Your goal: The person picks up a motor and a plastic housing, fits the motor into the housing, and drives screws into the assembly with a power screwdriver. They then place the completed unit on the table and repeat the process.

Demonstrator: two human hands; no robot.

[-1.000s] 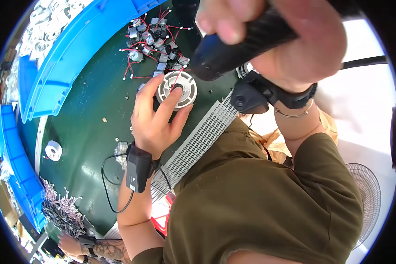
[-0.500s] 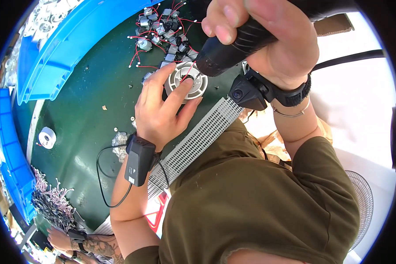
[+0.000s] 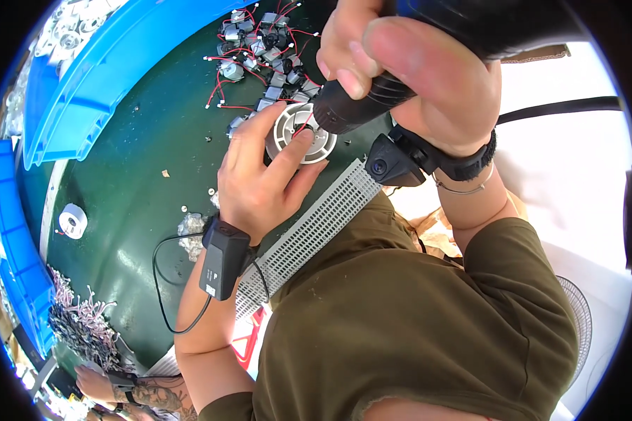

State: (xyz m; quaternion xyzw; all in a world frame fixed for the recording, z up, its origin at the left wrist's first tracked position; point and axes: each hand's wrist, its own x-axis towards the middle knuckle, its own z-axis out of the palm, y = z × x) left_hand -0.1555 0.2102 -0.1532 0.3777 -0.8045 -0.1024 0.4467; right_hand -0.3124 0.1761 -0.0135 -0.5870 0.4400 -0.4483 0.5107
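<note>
My left hand (image 3: 263,165) is closed round a round white plastic housing (image 3: 321,146) with ribs inside, on the green work surface. Its index fingertip presses near the middle, where a red wire and a dark part show. From above right, my right hand (image 3: 428,77) grips a black power screwdriver (image 3: 361,105), its nose tilted down to the housing. The tip of the bit and whatever it touches are mostly hidden. Just beyond the housing lies a heap of small motors (image 3: 263,56) with red wires and white plugs.
Blue bins (image 3: 74,116) with white parts stand along the far left. A white round part (image 3: 73,221) lies left, above a bundle of wires (image 3: 84,323). A grey perforated strip (image 3: 305,228) edges the surface near me. Another person's hand (image 3: 95,384) is at lower left.
The screwdriver and my right hand have shifted slightly, the tool's nose moving a little down and right. The housing has moved slightly right and down under my left hand.
</note>
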